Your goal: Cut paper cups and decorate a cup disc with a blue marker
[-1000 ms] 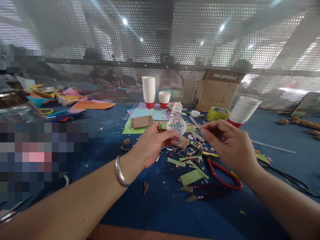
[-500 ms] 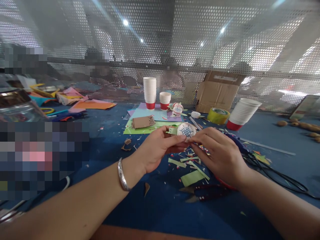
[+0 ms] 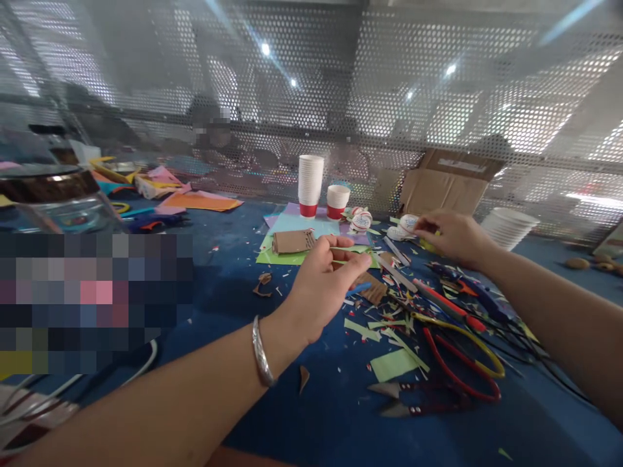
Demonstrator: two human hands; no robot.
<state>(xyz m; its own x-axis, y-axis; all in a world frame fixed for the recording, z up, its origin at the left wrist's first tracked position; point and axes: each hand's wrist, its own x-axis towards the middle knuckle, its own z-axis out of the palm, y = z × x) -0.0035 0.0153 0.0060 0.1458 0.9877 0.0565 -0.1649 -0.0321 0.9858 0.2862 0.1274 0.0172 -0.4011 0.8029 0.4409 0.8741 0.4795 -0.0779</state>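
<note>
My left hand (image 3: 328, 285) hovers over the middle of the blue table with its fingers apart and nothing in them. Off to the right, my right hand (image 3: 450, 237) pinches the edge of a round white piece (image 3: 409, 224) with a blue pattern, near a small white item lying beside it. A similar white and red figure (image 3: 360, 220) with green parts stands on the coloured paper. Folded brown cardboard (image 3: 292, 241) lies on the green sheet (image 3: 272, 258), left of my left hand's fingertips.
White paper cups (image 3: 310, 185) stand stacked at the back, with more stacked cups (image 3: 509, 227) at the right. Scissors (image 3: 467, 383), a red-orange cutter (image 3: 450, 308), glue gun (image 3: 487, 298) and paper scraps lie front right. A cardboard box (image 3: 445, 181) stands behind; a jar (image 3: 58, 194) is left.
The round patterned piece has moved away from my left hand to the back right with my right hand. My left hand has opened. The view has shifted, showing the tools formerly behind my right hand.
</note>
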